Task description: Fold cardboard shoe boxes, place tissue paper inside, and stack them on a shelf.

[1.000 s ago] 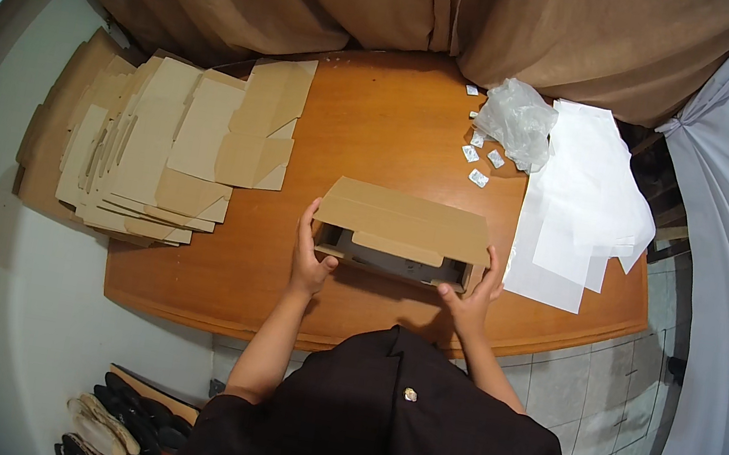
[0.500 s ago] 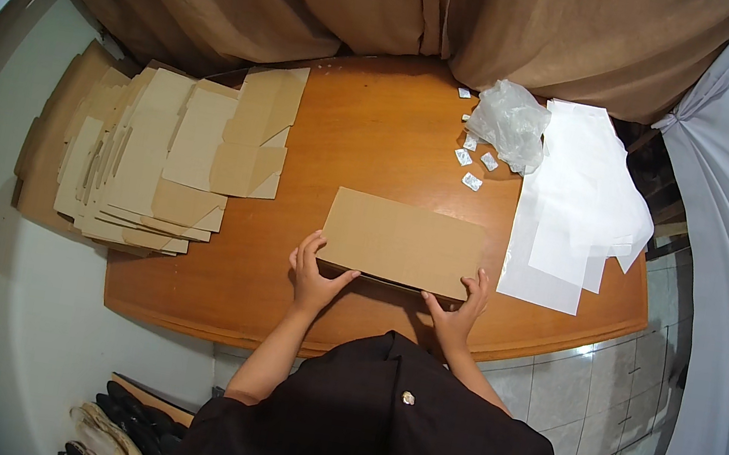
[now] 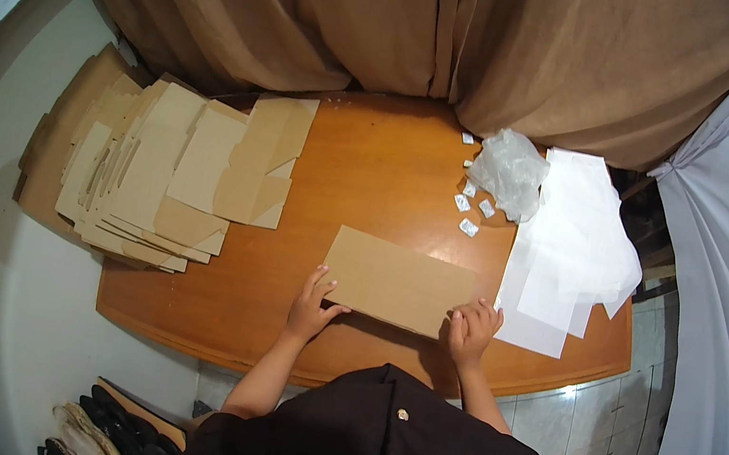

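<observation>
A closed brown cardboard box [image 3: 400,277] lies flat on the wooden table in front of me, its plain lid facing up. My left hand [image 3: 309,310] grips the near left corner, fingers along the short side and thumb at the front edge. At the near right corner, my right hand [image 3: 471,332] has its fingers curled against the lid and side of the box. Its thumb is mostly hidden.
Flattened cardboard boxes [image 3: 144,162] are piled on the left of the table [image 3: 374,171]. To the right lie white sheets [image 3: 563,251], a crumpled clear plastic bag [image 3: 508,174] and several small white packets [image 3: 468,229]. Shoes [image 3: 123,428] stand below at left.
The view has tilted, so the table sits lower in the picture. My right hand has gone from thumb at the front edge to fingers curled over the corner. The left keeps its corner.
</observation>
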A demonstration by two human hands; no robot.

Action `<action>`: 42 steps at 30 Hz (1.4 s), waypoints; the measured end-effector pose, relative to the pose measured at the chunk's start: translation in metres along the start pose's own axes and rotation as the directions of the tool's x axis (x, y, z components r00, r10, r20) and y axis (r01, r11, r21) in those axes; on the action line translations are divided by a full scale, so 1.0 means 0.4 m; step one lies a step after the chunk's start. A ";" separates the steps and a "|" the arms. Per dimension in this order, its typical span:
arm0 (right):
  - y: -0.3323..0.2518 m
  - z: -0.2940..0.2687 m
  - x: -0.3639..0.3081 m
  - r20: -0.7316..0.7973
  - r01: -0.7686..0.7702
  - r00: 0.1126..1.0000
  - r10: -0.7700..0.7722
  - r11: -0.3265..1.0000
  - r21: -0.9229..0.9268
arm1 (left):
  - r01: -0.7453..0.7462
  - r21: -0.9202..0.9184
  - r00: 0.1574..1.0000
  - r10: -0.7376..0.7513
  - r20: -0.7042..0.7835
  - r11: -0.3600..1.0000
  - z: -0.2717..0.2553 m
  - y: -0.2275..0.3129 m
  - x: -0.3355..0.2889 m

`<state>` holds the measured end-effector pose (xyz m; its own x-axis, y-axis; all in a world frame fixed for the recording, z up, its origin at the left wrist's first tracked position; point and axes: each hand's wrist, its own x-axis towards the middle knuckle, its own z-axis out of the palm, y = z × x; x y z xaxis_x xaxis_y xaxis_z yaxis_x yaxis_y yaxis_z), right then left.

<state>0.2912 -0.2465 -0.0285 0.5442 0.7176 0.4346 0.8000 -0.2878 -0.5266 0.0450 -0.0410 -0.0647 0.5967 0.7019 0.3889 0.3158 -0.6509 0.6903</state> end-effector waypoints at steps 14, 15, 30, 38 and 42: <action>0.056 0.032 0.161 0.423 -0.321 0.890 0.173 0.896 0.307 | 0.346 0.016 0.931 -0.341 -0.129 0.938 -0.016 0.084 -0.003; 0.048 0.033 0.141 0.420 -0.312 0.892 0.164 0.897 0.312 | 0.453 -0.228 0.883 -0.469 -0.018 0.862 -0.014 0.085 -0.006; -0.031 -0.124 -0.289 0.402 -0.159 0.910 -0.097 0.816 0.555 | 0.431 -0.783 0.857 -0.475 0.200 0.448 0.098 0.402 -0.346; -0.139 -0.296 -0.452 0.296 -0.028 0.910 -0.290 0.669 0.743 | 0.274 -0.803 0.842 -0.536 -0.066 0.529 -0.006 0.661 -0.582; -0.261 -0.392 -0.522 0.275 -0.011 0.848 -0.453 0.504 0.864 | 0.161 -0.828 0.809 -0.552 -0.201 0.537 -0.098 0.762 -0.722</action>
<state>0.1336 -0.4658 0.0505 0.0298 0.9132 0.4064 0.1793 0.3951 -0.9010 -0.0602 -0.4308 0.0571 0.1602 0.9855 0.0560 -0.3454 0.0028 0.9385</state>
